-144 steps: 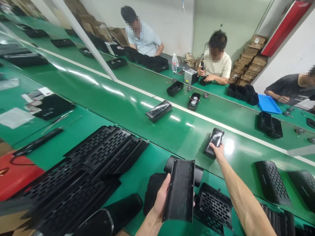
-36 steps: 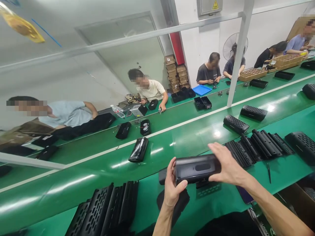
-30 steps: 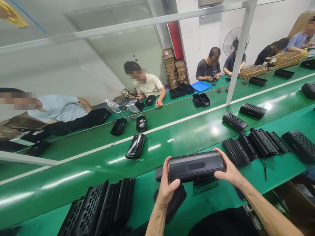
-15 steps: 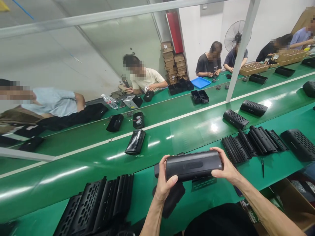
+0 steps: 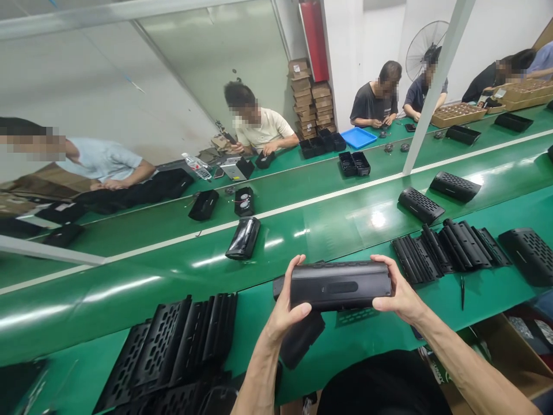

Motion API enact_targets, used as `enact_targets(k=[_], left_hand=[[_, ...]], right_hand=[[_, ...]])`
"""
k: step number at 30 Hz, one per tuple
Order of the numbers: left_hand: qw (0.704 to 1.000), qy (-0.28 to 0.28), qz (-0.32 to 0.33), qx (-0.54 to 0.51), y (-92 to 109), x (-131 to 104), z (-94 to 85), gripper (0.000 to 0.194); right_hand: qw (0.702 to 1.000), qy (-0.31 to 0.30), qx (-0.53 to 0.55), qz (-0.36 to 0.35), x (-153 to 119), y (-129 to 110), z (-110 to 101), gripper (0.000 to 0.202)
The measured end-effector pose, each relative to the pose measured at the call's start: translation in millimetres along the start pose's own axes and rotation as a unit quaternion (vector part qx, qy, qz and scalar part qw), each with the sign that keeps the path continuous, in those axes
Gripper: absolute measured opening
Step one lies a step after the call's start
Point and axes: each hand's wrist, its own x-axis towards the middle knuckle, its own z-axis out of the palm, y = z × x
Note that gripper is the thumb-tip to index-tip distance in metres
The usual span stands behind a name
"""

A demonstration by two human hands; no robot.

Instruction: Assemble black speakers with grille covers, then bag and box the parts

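- Nearest, at the centre above the green table [image 5: 358, 357], the left hand [image 5: 285, 317] and right hand [image 5: 401, 297] grip a black casing [image 5: 341, 285] by its two ends, long side level, thumbs on the near edge and fingers on the far one.
- Just under the casing, a dark curved piece [image 5: 302, 340] lies on the table.
- Left of the hands, slotted black panels [image 5: 159, 346] are stacked overlapping.
- Right of the hands, ribbed black pieces [image 5: 449, 251] sit in a row, with a thin black tool [image 5: 462, 293] nearer and a perforated cover [image 5: 527, 253] farther right.
- Beyond, on the green belt [image 5: 328, 230], a glossy black casing [image 5: 243, 237] lies left and two perforated casings lie right.
- Farther still, across the belt, a person in a cream shirt [image 5: 265, 129] bends over a small black part, left of a blue tray [image 5: 358, 138].
- Farthest right, a fan [image 5: 425, 49] stands by the wall.
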Motion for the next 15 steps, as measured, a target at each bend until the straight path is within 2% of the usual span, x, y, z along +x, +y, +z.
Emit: enact_targets(k=[3, 7, 10, 15], left_hand=[[1.0, -0.019, -0.004, 0.001, 1, 2, -1.7, 0.109], [0.999, -0.022, 0.008, -0.024, 0, 3, -3.8, 0.105], [0.999, -0.04, 0.013, -0.025, 2, 5, -6.5, 0.109], [0.997, -0.076, 0.003, -0.024, 6, 7, -10.3, 0.114]], right_hand=[[1.0, -0.006, -0.003, 0.015, 1, 0, 0, 0.109], [0.998, -0.058, -0.012, 0.022, -1, -10, -4, 0.109], [0.999, -0.05, -0.006, -0.007, -2, -13, -4, 0.103], [0.998, -0.039, -0.02, -0.033, 0, -5, -5, 0.094]])
